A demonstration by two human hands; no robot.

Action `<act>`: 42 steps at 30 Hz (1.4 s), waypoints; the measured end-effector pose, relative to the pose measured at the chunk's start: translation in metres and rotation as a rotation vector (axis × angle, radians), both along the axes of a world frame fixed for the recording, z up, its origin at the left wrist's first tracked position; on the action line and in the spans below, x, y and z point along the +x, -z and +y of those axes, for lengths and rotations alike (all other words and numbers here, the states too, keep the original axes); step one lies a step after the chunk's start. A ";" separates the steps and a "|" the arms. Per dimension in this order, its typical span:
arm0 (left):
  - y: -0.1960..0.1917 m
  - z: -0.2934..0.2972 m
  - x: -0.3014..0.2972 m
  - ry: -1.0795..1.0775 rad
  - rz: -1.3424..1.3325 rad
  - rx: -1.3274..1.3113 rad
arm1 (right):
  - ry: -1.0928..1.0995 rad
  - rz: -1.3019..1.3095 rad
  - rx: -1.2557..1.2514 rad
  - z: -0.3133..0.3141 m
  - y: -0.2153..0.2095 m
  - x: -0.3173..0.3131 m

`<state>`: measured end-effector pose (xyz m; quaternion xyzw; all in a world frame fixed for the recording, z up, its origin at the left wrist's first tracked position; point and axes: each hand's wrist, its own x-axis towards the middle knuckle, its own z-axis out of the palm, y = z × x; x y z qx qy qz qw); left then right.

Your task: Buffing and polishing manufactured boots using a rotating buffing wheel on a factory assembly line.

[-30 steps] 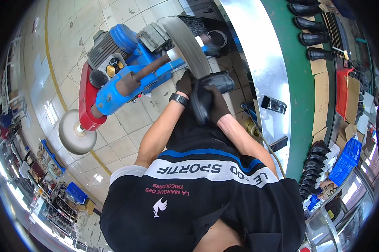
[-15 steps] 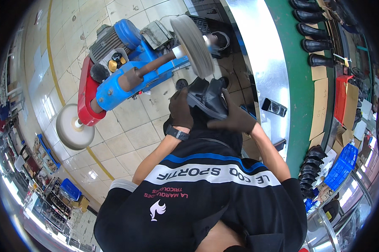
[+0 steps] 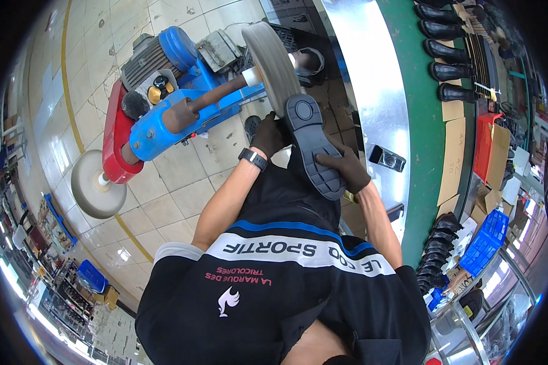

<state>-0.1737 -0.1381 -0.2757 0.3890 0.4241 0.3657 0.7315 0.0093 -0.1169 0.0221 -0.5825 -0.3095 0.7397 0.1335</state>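
A black shoe (image 3: 311,141) is held with its dark treaded sole facing up, the heel end away from me. At that far end it meets or nearly meets the lower edge of a large polishing wheel (image 3: 272,67); I cannot tell if they touch. My right hand (image 3: 345,168), in a dark glove, grips the near end, thumb across the sole. On the shoe's left side my gloved left hand (image 3: 271,136) is closed on it near the wheel, its fingers partly hidden. The shoe's upper is hidden under the sole.
The wheel sits on a shaft of a blue machine (image 3: 164,125) with a second pale wheel (image 3: 97,185) at its other end. To my right, a metal bench (image 3: 377,79) carries a phone-like device (image 3: 387,159). Several black shoes (image 3: 447,50) line a green surface (image 3: 401,42).
The shoe has been turned so that its sole faces up and its far end lies by the wheel. My right hand has shifted to its near end; my left stays at its left side.
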 end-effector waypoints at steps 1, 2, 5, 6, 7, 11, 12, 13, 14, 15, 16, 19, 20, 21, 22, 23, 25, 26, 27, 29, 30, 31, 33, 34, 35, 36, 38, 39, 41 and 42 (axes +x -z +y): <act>0.018 0.002 0.002 0.028 -0.093 -0.053 | 0.081 0.087 -0.057 -0.006 0.013 0.005; 0.018 0.005 0.002 0.051 -0.187 -0.103 | 0.154 0.171 -0.114 -0.011 0.021 0.006; -0.022 0.022 -0.003 0.018 -0.462 -0.173 | 0.344 0.291 -0.210 -0.029 0.046 0.012; -0.056 0.035 0.001 0.026 -0.608 -0.215 | 0.533 0.401 -0.274 -0.035 0.053 0.016; -0.127 0.047 0.006 0.070 0.061 0.470 | 0.569 0.387 -0.259 -0.038 0.059 0.020; -0.106 0.052 -0.014 0.057 0.072 0.334 | 0.599 0.891 -0.365 -0.034 0.073 -0.011; -0.098 0.052 -0.019 0.059 0.069 0.286 | 0.650 0.936 -0.383 -0.034 0.076 -0.016; -0.093 0.052 -0.020 0.066 0.060 0.235 | 0.649 0.934 -0.386 -0.033 0.081 -0.015; -0.105 0.056 -0.018 0.077 0.053 0.231 | 0.674 1.004 -0.437 -0.032 0.085 -0.011; -0.117 0.061 -0.015 0.016 -0.504 -0.186 | 0.697 1.074 -0.487 -0.033 0.087 -0.006; -0.127 0.061 -0.017 -0.066 -1.041 -0.613 | 0.699 1.077 -0.493 -0.035 0.086 -0.004; -0.071 0.037 -0.035 -0.106 -0.724 -0.635 | 0.553 0.951 -0.482 -0.039 0.073 -0.004; -0.092 0.037 -0.030 -0.098 -0.728 -0.638 | 0.560 0.947 -0.478 -0.045 0.071 0.003; -0.115 0.033 -0.021 -0.102 -0.802 -0.667 | 0.538 0.932 -0.399 -0.052 0.067 0.008; -0.145 0.032 -0.018 -0.126 -0.870 -0.687 | 0.496 0.925 -0.332 -0.058 0.060 0.008; -0.156 0.033 -0.015 -0.138 -0.892 -0.673 | 0.521 0.881 -0.322 -0.062 0.051 0.005; -0.150 0.041 -0.010 -0.166 -0.607 -0.572 | 0.576 0.919 -0.330 -0.060 0.042 -0.005; -0.163 0.048 -0.009 -0.162 -0.323 -0.475 | 0.654 0.953 -0.317 -0.058 0.042 -0.009; -0.177 0.052 -0.011 -0.128 -0.690 -0.617 | 0.668 0.904 -0.311 -0.058 0.045 -0.012; -0.174 0.047 -0.024 -0.130 -0.725 -0.655 | 0.627 0.878 -0.333 -0.055 0.050 -0.020; -0.170 0.042 -0.034 -0.123 -0.758 -0.697 | 0.594 0.853 -0.351 -0.054 0.052 -0.023; -0.118 0.015 -0.047 -0.079 -0.341 -0.075 | 0.577 0.854 -0.364 -0.054 0.052 -0.028; -0.168 0.017 -0.048 -0.189 -0.396 -0.359 | 0.553 0.935 -0.481 -0.053 0.060 -0.025; -0.191 0.016 -0.053 -0.330 -0.429 -0.634 | 0.553 0.936 -0.481 -0.053 0.062 -0.026; -0.168 0.010 -0.058 -0.231 -0.685 -0.644 | 0.552 0.984 -0.523 -0.052 0.063 -0.028; -0.167 0.009 -0.061 -0.227 -0.684 -0.644 | 0.553 1.031 -0.563 -0.051 0.065 -0.029; -0.166 0.010 -0.062 -0.241 -0.494 -0.548 | 0.621 1.075 -0.622 -0.047 0.067 -0.034; -0.165 0.014 -0.065 -0.233 -0.496 -0.549 | 0.684 1.119 -0.684 -0.044 0.068 -0.037; -0.162 0.031 -0.072 0.090 0.188 0.186 | 0.747 1.164 -0.708 -0.037 0.088 -0.039; -0.159 0.039 -0.071 0.097 0.184 0.189 | 0.804 1.212 -0.738 -0.034 0.098 -0.040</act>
